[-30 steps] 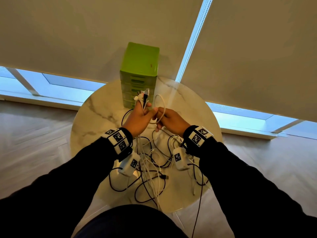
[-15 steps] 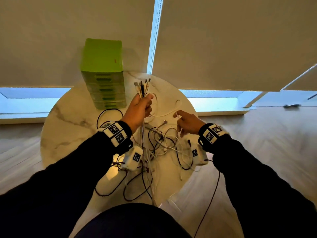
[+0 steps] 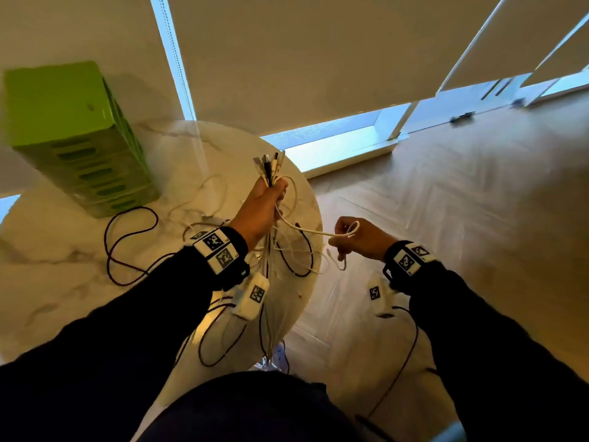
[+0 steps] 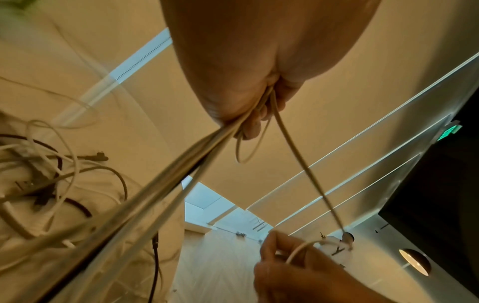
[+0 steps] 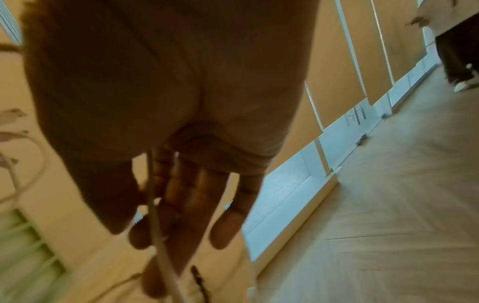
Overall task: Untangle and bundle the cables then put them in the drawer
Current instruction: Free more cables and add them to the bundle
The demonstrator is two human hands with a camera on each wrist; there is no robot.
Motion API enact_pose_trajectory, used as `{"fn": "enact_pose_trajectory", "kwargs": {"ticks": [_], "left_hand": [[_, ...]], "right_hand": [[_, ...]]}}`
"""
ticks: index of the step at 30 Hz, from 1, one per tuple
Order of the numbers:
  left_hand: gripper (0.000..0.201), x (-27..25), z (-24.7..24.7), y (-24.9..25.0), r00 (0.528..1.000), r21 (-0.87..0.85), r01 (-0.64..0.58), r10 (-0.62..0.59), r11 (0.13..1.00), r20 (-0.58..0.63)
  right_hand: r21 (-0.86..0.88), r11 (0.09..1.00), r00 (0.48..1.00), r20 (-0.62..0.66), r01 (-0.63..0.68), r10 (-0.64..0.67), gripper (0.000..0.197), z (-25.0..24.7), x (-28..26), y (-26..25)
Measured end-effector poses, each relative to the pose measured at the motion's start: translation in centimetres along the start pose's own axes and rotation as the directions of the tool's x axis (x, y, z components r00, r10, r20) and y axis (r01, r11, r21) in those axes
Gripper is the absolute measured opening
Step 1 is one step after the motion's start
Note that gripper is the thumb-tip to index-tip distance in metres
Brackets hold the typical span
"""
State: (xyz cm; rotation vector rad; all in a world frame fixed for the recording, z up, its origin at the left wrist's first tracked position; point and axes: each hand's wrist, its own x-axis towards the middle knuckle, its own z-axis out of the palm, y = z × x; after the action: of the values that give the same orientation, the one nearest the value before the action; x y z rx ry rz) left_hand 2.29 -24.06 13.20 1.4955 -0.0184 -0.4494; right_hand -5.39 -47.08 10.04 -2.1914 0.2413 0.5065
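Note:
My left hand (image 3: 266, 202) grips a bundle of white and dark cables (image 3: 270, 169) upright above the round marble table (image 3: 47, 282), plug ends sticking out above the fist. From that fist a single white cable (image 3: 314, 230) runs right to my right hand (image 3: 357, 239), which pinches its loop off the table's right edge, over the floor. In the left wrist view the bundle (image 4: 181, 174) streams down from the palm and the white cable (image 4: 305, 174) reaches the right hand (image 4: 293, 266). The right wrist view shows the white cable (image 5: 158, 225) across the fingers. The green drawer unit (image 3: 73, 138) stands at the table's far left.
Loose dark and white cables (image 3: 134, 240) lie tangled on the table between the drawer unit and my left arm. Cable ends hang off the table's near edge. Wood floor (image 3: 462, 202) lies to the right, with window blinds behind. A person (image 5: 456, 41) stands far off.
My right hand has drawn the white cable out to the right, past the table edge, stretching it away from the left hand's bundle. The head view has swung right; the drawer unit now sits far left.

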Motion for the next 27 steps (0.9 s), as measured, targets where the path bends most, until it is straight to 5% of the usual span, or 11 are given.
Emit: {"fn": "enact_pose_trajectory", "kwargs": {"ticks": [4,11,15,19,23,25,27], "left_hand": [[0.011,0.4,1.2,-1.1,0.998,0.052,0.021,-0.024,0.998,0.052],[0.039,0.0,3.4,-3.1,0.993,0.105,0.051,-0.062,0.993,0.104],[0.036,0.2,3.4,-3.4,0.991,0.110,0.061,-0.074,0.992,0.115],[0.028,1.0,2.1,-3.9,0.997,0.082,0.040,-0.045,0.996,0.060],[0.025,1.3,0.5,-4.3,0.998,0.019,0.060,-0.060,0.998,0.011],[0.026,1.2,0.1,-4.2,0.998,-0.029,0.057,-0.057,0.998,0.024],[0.028,1.1,0.0,-4.3,0.997,-0.082,0.052,-0.047,0.995,0.060]], "right_hand": [[-0.310,0.942,0.990,0.027,-0.127,0.142,0.021,-0.1,-1.6,5.0],[-0.111,0.992,0.946,0.325,0.056,-0.017,0.049,3.2,-2.9,1.2],[-0.006,0.995,0.976,0.196,0.099,-0.096,0.028,4.6,-2.6,-2.6],[0.049,0.992,0.992,-0.059,0.114,-0.111,0.031,3.2,-2.4,-2.5],[0.005,0.994,0.974,-0.197,-0.112,0.110,0.026,0.9,-1.4,2.4],[-0.124,0.939,0.947,-0.064,-0.322,0.316,0.021,0.4,-1.5,4.6],[-0.389,0.812,0.864,0.074,-0.435,0.498,0.024,0.9,-1.8,5.6]]}}
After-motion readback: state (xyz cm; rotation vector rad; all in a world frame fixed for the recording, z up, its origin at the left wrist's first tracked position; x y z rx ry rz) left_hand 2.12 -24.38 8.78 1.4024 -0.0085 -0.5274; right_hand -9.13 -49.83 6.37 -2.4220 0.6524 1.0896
